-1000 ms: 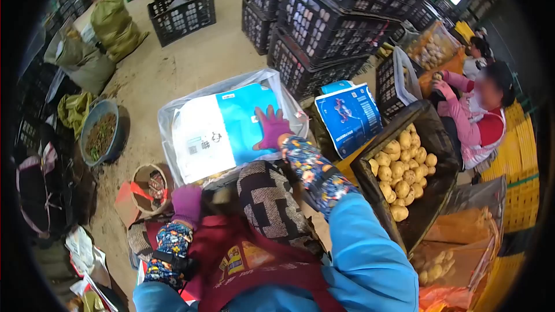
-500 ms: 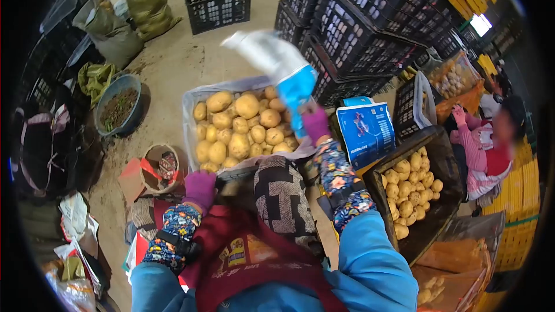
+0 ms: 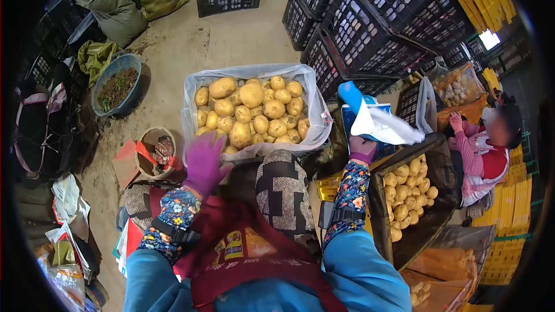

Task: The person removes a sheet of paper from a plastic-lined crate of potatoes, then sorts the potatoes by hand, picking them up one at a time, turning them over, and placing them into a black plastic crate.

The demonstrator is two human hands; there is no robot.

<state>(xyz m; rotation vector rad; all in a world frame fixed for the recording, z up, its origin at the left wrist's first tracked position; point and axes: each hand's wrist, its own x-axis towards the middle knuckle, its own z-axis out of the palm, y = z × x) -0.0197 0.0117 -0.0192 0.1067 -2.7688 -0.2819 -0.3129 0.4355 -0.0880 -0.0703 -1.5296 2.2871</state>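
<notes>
A crate of potatoes [image 3: 254, 110] stands in front of my knees, its clear plastic liner [image 3: 319, 104] folded out over the rim. At its near left edge is my left hand [image 3: 205, 164] in a purple glove, fingers spread and holding nothing. My right hand [image 3: 363, 148], gloved the same way, is closed on a bent blue-and-white sheet [image 3: 381, 124], partly blurred by motion. That hand is over a blue printed stack [image 3: 348, 114], mostly hidden by the sheet. Just right of it, a tilted dark crate [image 3: 378, 214] holds more potatoes [image 3: 409, 193].
Black crates [image 3: 370, 29] are stacked at the back right. On the left are a blue basin [image 3: 136, 95] of soil and a bucket [image 3: 151, 144]; sacks [image 3: 113, 14] stand behind. Another person [image 3: 483, 150] sits at the right beside yellow crates [image 3: 509, 208].
My right hand has swung the sheet right, from over the potatoes to beside the dark crate. My left hand has risen slightly and spread its fingers. The view has shifted a little.
</notes>
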